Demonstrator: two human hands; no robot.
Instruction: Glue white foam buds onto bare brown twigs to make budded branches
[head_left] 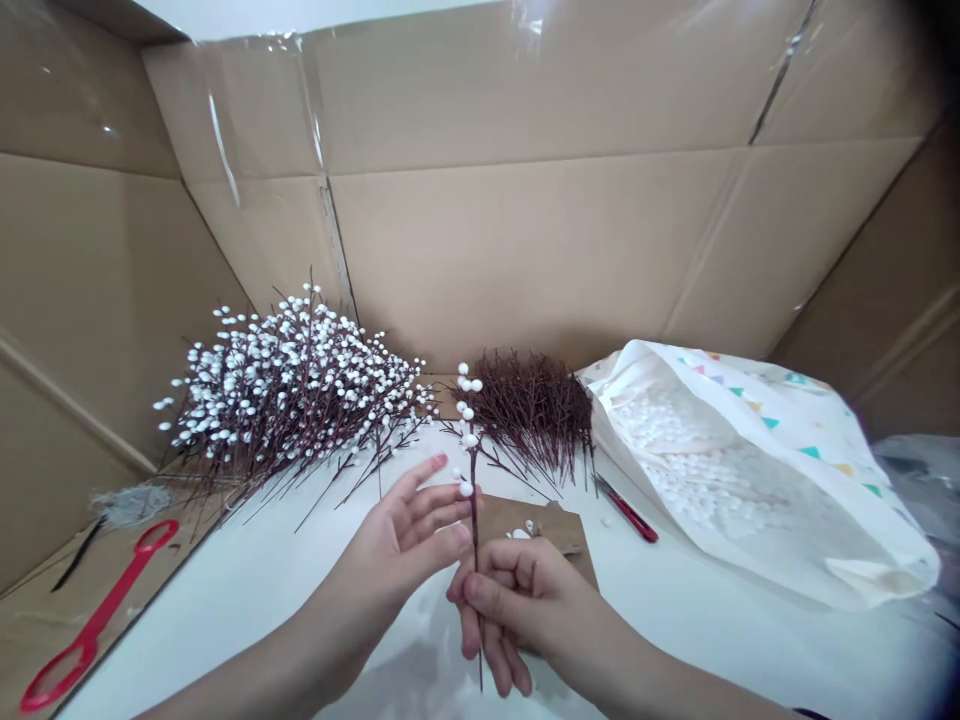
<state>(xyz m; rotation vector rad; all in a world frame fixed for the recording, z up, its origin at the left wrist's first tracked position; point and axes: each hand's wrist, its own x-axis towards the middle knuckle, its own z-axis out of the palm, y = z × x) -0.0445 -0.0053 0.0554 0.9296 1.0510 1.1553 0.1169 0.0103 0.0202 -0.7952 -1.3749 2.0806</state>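
My right hand (529, 605) pinches the brown stem of a berry branch (473, 470) between thumb and fingers. The branch stands upright, with white balls clustered on its upper part. Beside the stem my left hand (416, 535) is open, its fingers apart and their tips close to the branch; whether they touch it I cannot tell. Under and behind the right hand lies a brown cardboard piece (577, 540) with a few loose white bits (520, 533) on it.
White-berried branches (292, 370) are heaped at the left, bare brown branches (529, 405) behind my hands. A white bag (795, 420) of white balls lies right, near a red-handled tool (636, 518). A red ring-ended tool (105, 610) is at left. Cardboard walls (540, 230) surround the table.
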